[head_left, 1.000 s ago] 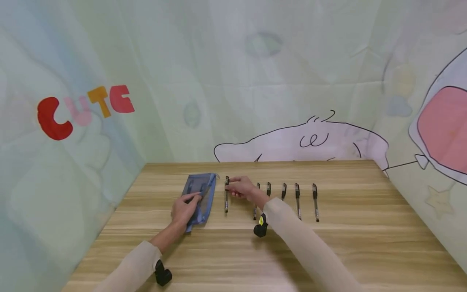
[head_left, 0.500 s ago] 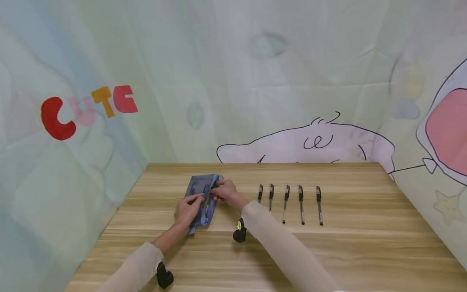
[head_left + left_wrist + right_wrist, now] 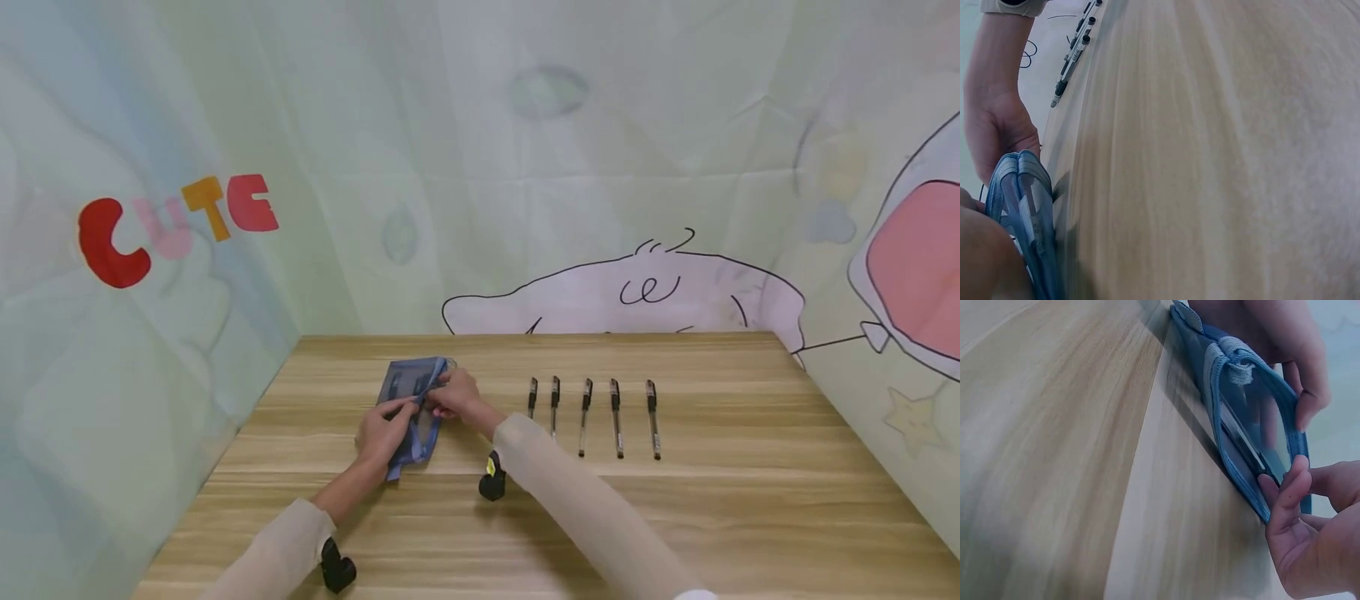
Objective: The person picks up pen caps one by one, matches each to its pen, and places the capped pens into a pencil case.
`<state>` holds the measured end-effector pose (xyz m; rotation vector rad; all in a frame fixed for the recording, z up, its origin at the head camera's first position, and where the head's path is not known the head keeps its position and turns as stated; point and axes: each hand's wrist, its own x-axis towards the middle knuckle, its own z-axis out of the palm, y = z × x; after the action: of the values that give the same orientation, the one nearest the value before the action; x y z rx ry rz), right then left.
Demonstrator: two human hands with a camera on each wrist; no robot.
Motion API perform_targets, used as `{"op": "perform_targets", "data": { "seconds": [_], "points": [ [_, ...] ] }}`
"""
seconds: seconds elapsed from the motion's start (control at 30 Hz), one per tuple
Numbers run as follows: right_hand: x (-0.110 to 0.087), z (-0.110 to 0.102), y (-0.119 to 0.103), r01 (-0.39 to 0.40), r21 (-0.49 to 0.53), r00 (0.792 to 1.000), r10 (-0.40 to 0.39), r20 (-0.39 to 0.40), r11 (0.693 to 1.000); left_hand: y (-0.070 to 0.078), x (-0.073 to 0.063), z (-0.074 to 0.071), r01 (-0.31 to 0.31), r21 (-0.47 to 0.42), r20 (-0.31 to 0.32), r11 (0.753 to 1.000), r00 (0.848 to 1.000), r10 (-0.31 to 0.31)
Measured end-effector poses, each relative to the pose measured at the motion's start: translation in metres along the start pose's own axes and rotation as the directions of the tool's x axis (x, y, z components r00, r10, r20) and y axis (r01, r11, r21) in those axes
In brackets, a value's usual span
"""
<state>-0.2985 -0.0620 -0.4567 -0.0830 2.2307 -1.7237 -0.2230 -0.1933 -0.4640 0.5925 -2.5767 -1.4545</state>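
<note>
A blue zippered mesh pouch (image 3: 405, 377) lies on the table with its zip side gaping. My left hand (image 3: 384, 431) pinches the upper edge of that opening between thumb and fingers. At the far end of the mouth, my right hand (image 3: 456, 396) has its fingertips inside the pouch. The right wrist view shows a black-and-clear gel pen (image 3: 1242, 434) lying lengthwise within it, its near end at the fingertips of my right hand (image 3: 1310, 531). Darker pen shapes show through the mesh in the head view.
Several capped black gel pens (image 3: 616, 417) lie in a row on the wooden table (image 3: 720, 517), right of the pouch, caps pointing away. A printed cloth backdrop (image 3: 360, 208) rises behind the table's far edge.
My right hand has picked up the leftmost pen from the table, carried it left and put it into the pouch's opening. My left hand has stayed at the pouch's edge.
</note>
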Motion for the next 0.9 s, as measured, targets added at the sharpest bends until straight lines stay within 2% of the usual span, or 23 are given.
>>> {"op": "perform_targets", "data": {
  "seconds": [0.27,0.37,0.4,0.7,0.9],
  "points": [
    [-0.005,-0.029,0.005,0.078,0.007,0.993,-0.079,0.090,0.997,0.000,0.001,0.000,-0.016,-0.002,0.004,1.000,1.000,0.016],
    [-0.008,-0.042,0.006,0.078,0.024,0.992,-0.080,0.101,0.997,-0.001,0.002,0.000,-0.014,0.001,0.008,1.000,1.000,0.014],
    [-0.014,-0.048,0.001,0.054,0.016,0.993,-0.056,0.104,0.998,-0.001,0.001,0.000,-0.014,0.001,0.009,1.000,1.000,0.014],
    [-0.028,-0.097,0.010,0.105,-0.043,0.991,-0.101,0.084,0.994,-0.002,0.000,-0.002,-0.019,0.011,0.027,1.000,0.999,0.018],
    [-0.037,-0.125,0.017,0.055,-0.056,0.998,-0.052,0.045,0.997,-0.003,0.000,0.000,-0.025,0.021,0.010,0.999,1.000,0.025]
  ]
}}
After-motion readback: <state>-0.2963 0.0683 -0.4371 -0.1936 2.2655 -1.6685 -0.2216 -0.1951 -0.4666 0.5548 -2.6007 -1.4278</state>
